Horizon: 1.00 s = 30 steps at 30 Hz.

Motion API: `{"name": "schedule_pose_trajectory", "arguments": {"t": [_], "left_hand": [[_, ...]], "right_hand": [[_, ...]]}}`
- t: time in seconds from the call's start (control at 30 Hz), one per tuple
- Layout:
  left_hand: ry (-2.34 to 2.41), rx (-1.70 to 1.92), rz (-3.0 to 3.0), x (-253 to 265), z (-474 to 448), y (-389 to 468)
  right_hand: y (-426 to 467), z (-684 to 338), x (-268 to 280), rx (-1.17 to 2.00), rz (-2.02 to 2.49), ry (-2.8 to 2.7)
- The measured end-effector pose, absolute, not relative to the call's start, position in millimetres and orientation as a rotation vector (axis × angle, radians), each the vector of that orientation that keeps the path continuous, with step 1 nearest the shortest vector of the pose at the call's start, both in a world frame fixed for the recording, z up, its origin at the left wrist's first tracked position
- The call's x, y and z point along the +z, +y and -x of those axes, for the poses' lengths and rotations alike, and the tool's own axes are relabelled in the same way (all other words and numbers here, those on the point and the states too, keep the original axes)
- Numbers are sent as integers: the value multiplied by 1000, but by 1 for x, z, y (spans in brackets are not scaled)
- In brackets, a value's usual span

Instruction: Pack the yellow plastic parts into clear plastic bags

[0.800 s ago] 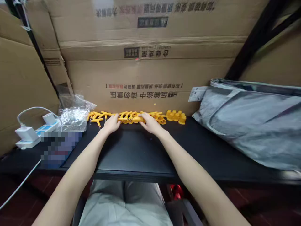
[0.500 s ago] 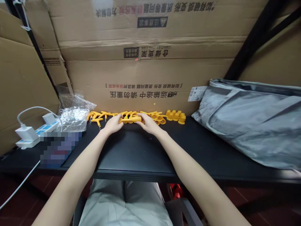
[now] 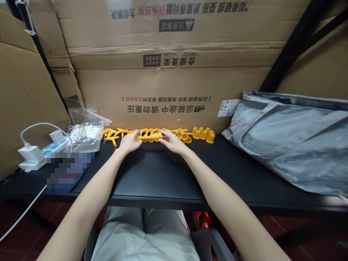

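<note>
A long yellow plastic piece (image 3: 149, 138) lies crosswise between my hands over the row of yellow parts. The fingers of my left hand (image 3: 131, 142) are closed on its left end. Its right end meets the bent fingertips of my right hand (image 3: 173, 142), pinched with the thumb below. Behind my hands run several yellow cup-shaped parts with branching handles (image 3: 148, 131). To the left, yellow Y-shaped pieces (image 3: 112, 138) have short chains hanging from them. Beyond my right hand, several open yellow cups (image 3: 185, 137) face me. My fingers hide part of the row.
Several upright yellow cups (image 3: 202, 134) stand at the right end. A grey fabric bag (image 3: 288, 145) fills the right side of the black table (image 3: 160, 177). Clear plastic bags (image 3: 85, 134), a power strip (image 3: 35, 164) with chargers and a blurred flat item (image 3: 70, 172) are left. Cardboard (image 3: 168, 83) stands behind.
My right hand's fingers have shifted up slightly at the piece's right end. The held piece now shows a narrower right end. My left hand has barely moved.
</note>
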<state>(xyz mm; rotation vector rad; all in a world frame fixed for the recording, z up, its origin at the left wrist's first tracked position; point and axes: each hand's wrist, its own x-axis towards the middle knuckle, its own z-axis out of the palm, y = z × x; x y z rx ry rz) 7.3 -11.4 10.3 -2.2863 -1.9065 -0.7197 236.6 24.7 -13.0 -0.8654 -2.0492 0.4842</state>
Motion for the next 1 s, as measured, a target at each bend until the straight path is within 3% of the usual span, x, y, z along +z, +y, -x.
{"name": "schedule_pose_trajectory", "arguments": {"t": [0.2, 0.6, 1.0], "left_hand": [[-1867, -732, 2305, 10, -7, -12], [-1846, -757, 2305, 10, -10, -13], [-1867, -792, 2308, 11, -11, -14]], "right_hand": [[24, -234, -12, 812, 869, -1868], [20, -236, -7, 934, 860, -1832], [4, -228, 4, 1071, 1157, -1722]]}}
